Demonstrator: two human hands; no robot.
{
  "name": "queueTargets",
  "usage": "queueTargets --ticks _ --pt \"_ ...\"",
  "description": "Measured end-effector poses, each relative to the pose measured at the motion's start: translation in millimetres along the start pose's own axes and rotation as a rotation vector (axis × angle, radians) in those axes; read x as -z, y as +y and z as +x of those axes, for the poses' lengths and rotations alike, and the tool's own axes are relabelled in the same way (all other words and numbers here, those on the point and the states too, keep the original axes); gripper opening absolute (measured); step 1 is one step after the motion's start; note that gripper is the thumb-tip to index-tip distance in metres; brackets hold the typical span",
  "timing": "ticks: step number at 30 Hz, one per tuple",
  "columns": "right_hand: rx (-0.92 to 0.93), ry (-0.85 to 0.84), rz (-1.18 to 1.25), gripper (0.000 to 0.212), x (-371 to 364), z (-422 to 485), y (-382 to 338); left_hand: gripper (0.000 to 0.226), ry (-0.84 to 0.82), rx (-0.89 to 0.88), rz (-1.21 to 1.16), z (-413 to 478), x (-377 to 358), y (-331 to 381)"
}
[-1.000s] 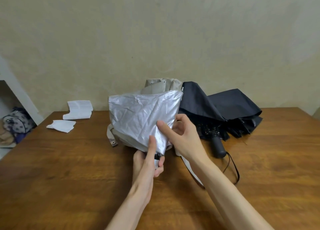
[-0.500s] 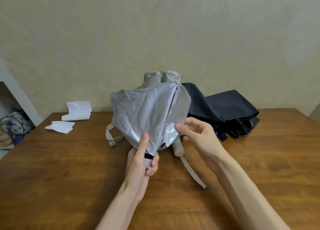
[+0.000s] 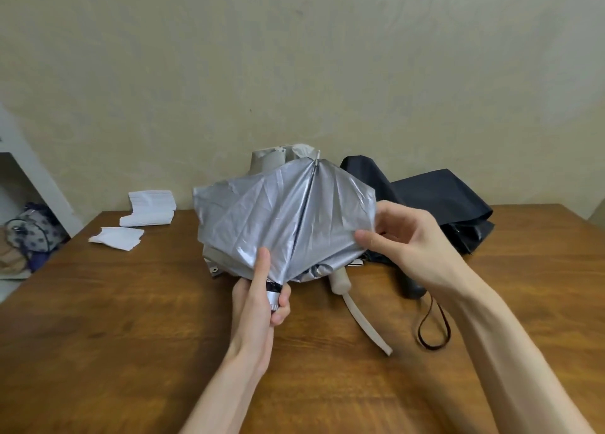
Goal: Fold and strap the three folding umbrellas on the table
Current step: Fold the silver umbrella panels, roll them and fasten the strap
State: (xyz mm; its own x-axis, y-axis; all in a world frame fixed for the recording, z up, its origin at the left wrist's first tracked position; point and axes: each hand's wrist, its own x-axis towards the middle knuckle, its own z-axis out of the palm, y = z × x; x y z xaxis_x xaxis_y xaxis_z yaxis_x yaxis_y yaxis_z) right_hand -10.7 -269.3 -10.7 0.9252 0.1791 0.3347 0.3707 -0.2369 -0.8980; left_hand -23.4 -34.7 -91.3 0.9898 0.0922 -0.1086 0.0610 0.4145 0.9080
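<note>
Silver umbrella: shiny silver-grey canopy, crossed by one dark rib line; a black band is seen at its base, above a silvery shaft end.

Beige umbrella: pale beige-grey fabric, with handle and strap in the same cream-beige.

Dark umbrella: plain navy-black canopy; black handle; dark brown wrist cord.

Tabletop: warm mid-brown wood, marked by darker grain streaks.

Papers: plain white.

Wall: dull yellowish beige, faintly mottled.

Bag at far left: grey-blue, dotted with a dark floral pattern.
</note>
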Motion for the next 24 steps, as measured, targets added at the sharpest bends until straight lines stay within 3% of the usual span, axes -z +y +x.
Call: queueTargets --ticks 3,7,10,12,15,19,24 --pt "-0.025 0.070 -0.021 0.017 2.9 -0.3 -1.6 0.079 -0.030 0.001 0.002 -1.2 -1.0 0.3" --pt "-0.353 0.186 0.088 0.073 -19.6 -6.7 2.5 0.070 -0.062 -0.049 0.006 -2.1 -3.5 1.7" --pt "-0.540 0.056 0.278 0.088 -49.5 -13.7 11.1 0.064 -0.068 -0.064 0.006 -3.3 -7.4 1.3" --pt "-0.548 -0.007 0.428 0.075 -65.7 -14.8 11.8 0.064 -0.061 -0.064 0.016 -4.5 -9.4 -1.4" --pt "-0.414 0.049 0.547 0.053 -82.1 -12.1 6.3 0.068 -0.062 -0.059 0.030 -7.7 -12.8 -6.4" --pt "-0.318 0.208 0.490 0.049 -88.8 -7.5 7.1 0.057 -0.054 -0.044 0.072 -12.7 -17.4 -8.4" --pt "-0.315 0.284 0.450 0.046 -90.9 -8.1 13.6 0.059 0.029 -0.037 0.170 -14.2 -21.6 -11.9"
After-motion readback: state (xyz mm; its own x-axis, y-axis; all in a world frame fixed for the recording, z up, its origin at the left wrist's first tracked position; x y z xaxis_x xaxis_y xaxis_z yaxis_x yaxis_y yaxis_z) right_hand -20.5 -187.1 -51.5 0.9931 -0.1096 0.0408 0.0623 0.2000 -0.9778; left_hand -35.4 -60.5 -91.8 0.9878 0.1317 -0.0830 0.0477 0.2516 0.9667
